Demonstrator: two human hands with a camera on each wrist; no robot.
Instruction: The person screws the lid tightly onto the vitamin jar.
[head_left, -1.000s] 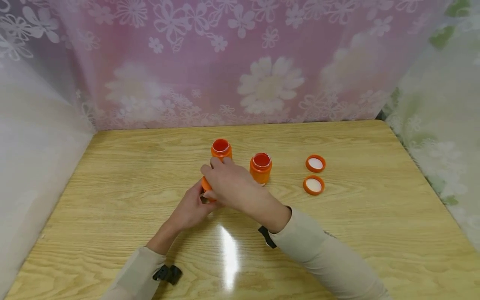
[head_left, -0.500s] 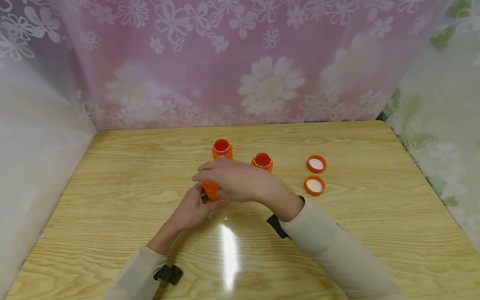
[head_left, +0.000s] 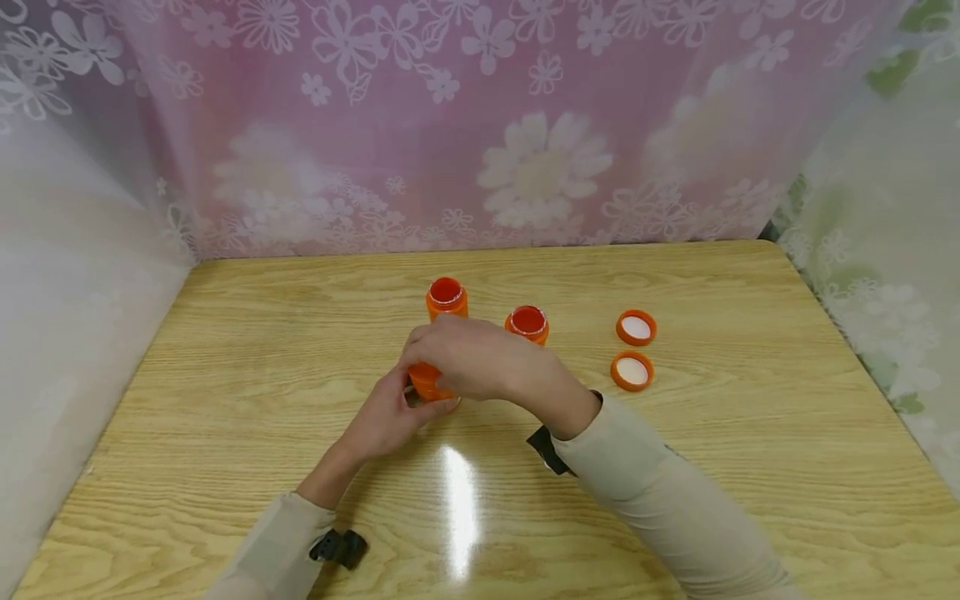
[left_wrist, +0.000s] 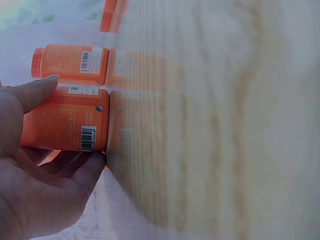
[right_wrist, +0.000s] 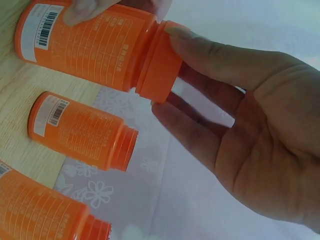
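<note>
Compared with half a second ago, when the fingers of the right hand (head_left: 480, 354) were stretched out over the jar, they are now bent and the cap is pinched between thumb and fingertips. That ribless orange round cap (right_wrist: 161, 61) sits on the neck of an orange cylindrical jar with a white barcode label (right_wrist: 95, 45), which is held upright on the pale wood-grain table (head_left: 262, 350). As before, its body is gripped low down by the left hand (head_left: 386, 417), thumb on one side and fingers on the other. Behind it an uncapped orange jar with a red interior (head_left: 447, 302) is seen, and to the right a second uncapped orange jar (head_left: 528, 323); the lower parts of both are blocked by the right hand in the head view. Farther right, two orange caps with white liners (head_left: 636, 327) are laid liner-up, near each other.
</note>
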